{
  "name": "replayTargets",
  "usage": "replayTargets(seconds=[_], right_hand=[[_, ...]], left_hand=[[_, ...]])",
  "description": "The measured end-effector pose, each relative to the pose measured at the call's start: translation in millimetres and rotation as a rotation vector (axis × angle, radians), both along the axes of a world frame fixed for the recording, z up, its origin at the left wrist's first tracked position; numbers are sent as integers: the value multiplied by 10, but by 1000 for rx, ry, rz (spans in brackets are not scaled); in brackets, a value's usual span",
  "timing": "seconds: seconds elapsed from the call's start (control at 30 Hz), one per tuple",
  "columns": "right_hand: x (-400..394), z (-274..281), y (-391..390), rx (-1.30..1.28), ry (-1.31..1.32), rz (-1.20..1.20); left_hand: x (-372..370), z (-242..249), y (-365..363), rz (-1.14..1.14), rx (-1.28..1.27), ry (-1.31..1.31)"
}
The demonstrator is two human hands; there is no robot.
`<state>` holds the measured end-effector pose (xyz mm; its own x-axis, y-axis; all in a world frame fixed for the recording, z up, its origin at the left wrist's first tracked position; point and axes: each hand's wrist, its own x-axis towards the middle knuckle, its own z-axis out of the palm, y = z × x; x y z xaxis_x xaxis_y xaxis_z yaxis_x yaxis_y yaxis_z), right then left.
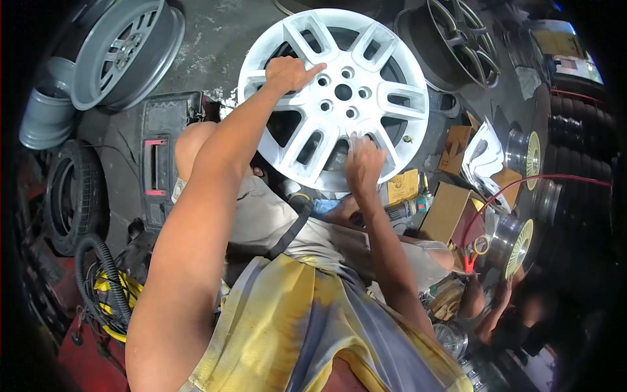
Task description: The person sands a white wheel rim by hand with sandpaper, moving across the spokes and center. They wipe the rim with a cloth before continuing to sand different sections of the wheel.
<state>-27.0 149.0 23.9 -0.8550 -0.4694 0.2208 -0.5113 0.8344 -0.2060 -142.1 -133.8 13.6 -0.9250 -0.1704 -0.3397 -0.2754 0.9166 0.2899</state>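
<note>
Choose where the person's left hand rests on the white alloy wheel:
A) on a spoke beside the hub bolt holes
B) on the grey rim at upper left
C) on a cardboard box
A: the left hand lies on a spoke of the white alloy wheel, fingers toward the bolt holes.

bright, even light at centre, dim corners, strong fisheye bending and black vignette at the edges
</note>
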Motion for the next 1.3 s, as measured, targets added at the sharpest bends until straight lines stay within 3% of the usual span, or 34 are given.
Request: replayTargets(seconds=[0.27, 0.33, 0.47, 0.5, 0.6, 0.63, 0.77, 0.87, 0.97, 1.03, 1.13, 1.3], right_hand=[[21, -86, -17, 20, -18, -66], [-272, -73, -5, 179, 57, -43], [-242, -341, 24, 75, 140, -91], [-129, -115, -45, 96, -23, -53], [-300, -81, 95, 76, 88, 21], [-447, 5, 141, 178, -29, -3], [-480, 4, 531, 78, 76, 20], [-255, -54, 841, 14, 81, -104], [-202, 43, 804, -30, -62, -180], [-419, 39, 571, 17, 69, 81], [-580, 148, 441, 194, 23, 158], [-381, 182, 1039, 168, 34, 243]], left_hand=[[-12, -106, -2, -7, -9, 32], [-22, -64, -23, -9, -5, 7], [-14, -35, -27, -1, 11, 8], [-27, -49, -26, -6, 16, 2], [-13, -21, -15, 2, 17, -10], [-8, -15, -24, -1, 28, -10], [-27, -66, -59, -36, -2, -4], [-20, -11, -31, -22, 15, -46], [22, -12, -56, -91, 48, -24], [39, -137, -45, -118, 21, -4], [159, -46, -166, -178, 1, -39], [345, 176, -473, -287, 7, -171]])
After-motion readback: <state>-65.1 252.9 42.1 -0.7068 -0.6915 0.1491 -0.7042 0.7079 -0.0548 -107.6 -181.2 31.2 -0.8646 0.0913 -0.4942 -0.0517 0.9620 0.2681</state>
